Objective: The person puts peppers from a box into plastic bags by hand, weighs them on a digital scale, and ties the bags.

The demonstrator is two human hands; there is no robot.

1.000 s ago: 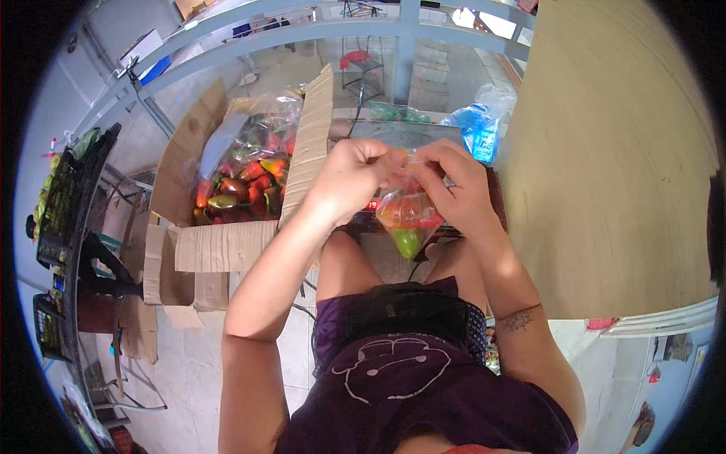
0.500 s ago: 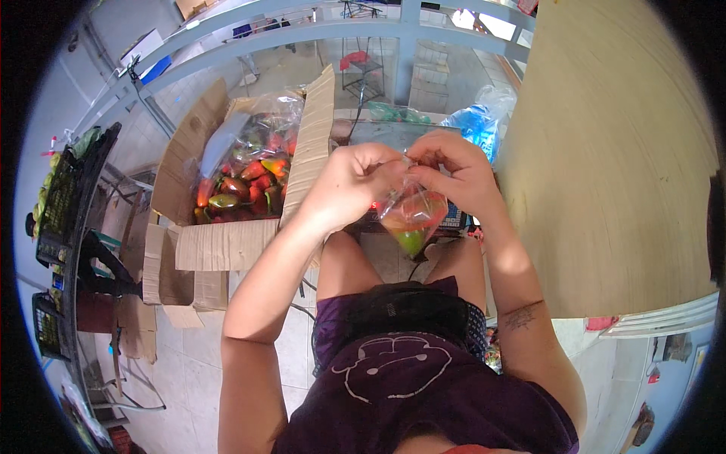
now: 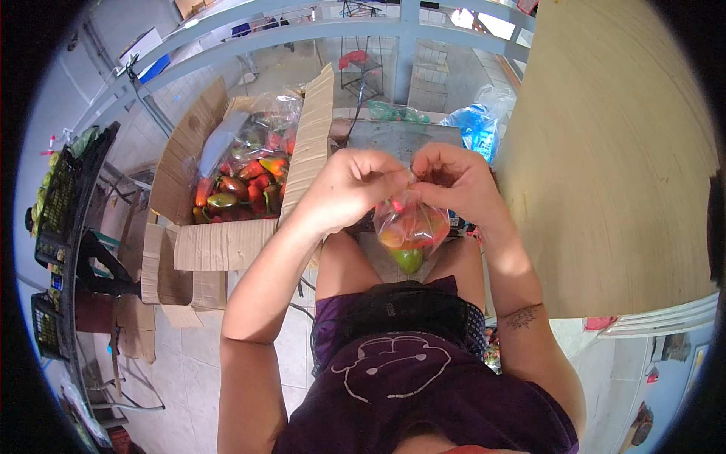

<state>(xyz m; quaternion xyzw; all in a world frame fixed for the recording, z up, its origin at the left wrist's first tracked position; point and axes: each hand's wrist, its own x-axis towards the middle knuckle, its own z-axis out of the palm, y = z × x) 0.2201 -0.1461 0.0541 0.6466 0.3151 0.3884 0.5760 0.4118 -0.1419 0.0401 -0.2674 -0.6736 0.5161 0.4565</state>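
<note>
A clear plastic bag [image 3: 425,227] with red, orange and green peppers hangs from my hands, above my thighs. My left hand [image 3: 364,185] pinches the gathered neck of the bag from the left. From the other side, my right hand [image 3: 457,180] grips the same neck with thumb and bent fingers, close to my left fingertips. A green pepper [image 3: 407,261] shows at the bottom of the bag. Behind my hands is a flat grey scale [image 3: 404,135], its front partly hidden by the hands and the bag.
To the left stands an open cardboard box [image 3: 227,246] of red and green peppers [image 3: 255,185] partly under clear plastic. A blue and clear plastic bag [image 3: 480,129] sits behind the scale's right side. A large wooden board [image 3: 605,166] blocks the right. Black crates [image 3: 68,197] line the far left.
The bag of peppers has turned and sunk slightly toward me. My hands have come down a little with it, still on its neck.
</note>
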